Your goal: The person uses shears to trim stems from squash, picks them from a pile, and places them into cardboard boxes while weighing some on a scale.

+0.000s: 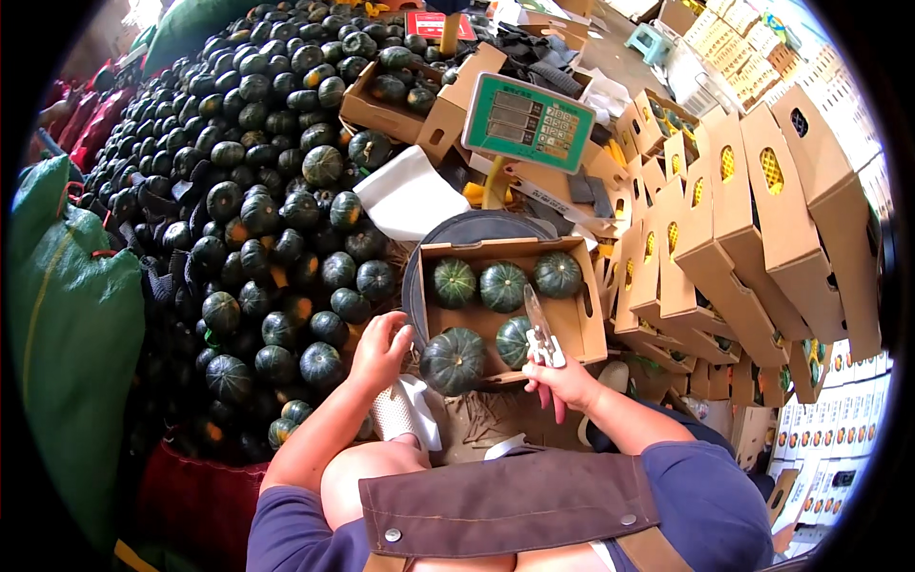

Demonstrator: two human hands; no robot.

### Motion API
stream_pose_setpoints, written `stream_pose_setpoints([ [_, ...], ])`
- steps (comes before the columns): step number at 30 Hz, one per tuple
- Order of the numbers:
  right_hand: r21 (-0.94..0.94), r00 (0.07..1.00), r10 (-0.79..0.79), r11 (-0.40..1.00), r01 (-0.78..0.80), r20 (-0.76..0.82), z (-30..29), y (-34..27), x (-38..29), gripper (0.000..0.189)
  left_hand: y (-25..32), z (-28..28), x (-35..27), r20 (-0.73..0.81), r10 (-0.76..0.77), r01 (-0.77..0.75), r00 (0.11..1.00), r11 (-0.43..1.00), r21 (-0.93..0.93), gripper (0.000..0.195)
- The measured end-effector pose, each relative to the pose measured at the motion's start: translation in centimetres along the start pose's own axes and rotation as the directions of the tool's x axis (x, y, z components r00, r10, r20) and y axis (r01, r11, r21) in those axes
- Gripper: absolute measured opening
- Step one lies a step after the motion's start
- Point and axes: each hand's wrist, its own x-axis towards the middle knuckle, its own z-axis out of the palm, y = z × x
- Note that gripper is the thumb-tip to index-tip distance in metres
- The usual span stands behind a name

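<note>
An open cardboard box (592, 325) lies on the round black platform (413, 300) of a scale, whose green display panel (530, 121) stands behind it. Three dark green squashes (502, 287) sit along the box's far side, and another squash (513, 342) is nearer me, partly hidden by my right hand. A larger squash (453, 361) is at the near left corner; whether it rests on the rim or inside, I cannot tell. My right hand (561, 382) holds pruning shears (541, 332) over the box. Left of the box, my left hand (382, 350) is empty, its fingers apart.
A large heap of squashes (275, 207) spreads across the left, beside a green woven sack (71, 307). Stacked cardboard boxes (743, 207) crowd the right. Behind the platform lie a white sheet (411, 193) and a box of squashes (382, 114).
</note>
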Motion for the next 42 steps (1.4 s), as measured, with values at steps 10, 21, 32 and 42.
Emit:
stream_pose_setpoints([
  [10, 0.067, 0.997, -0.068, 0.995, 0.071, -0.036, 0.9, 1.6, 4.6, 0.026, -0.9, 1.1, 0.4, 0.112, -0.191, 0.205, 0.975, 0.969, -0.14, 0.03],
  [21, -0.015, 0.996, -0.05, 0.999, 0.052, 0.069, 6.8, 1.0, 4.9, 0.031, -0.9, 0.8, 0.1, 0.492, -0.251, 0.43, 0.834, 0.854, -0.293, 0.063],
  [32, -0.127, 0.957, 0.021, 0.992, 0.017, 0.288, 6.8, -0.3, 4.8, 0.032, -10.2, -11.1, -9.8, -0.355, -0.576, 0.204, 0.736, 0.689, -0.696, 0.05],
  [42, -0.067, 0.967, 0.117, 0.992, -0.104, 0.228, 6.3, 1.0, 4.2, 0.032, -21.6, -20.3, -26.4, -0.607, -0.454, 0.757, 0.652, 0.441, 0.483, 0.026],
])
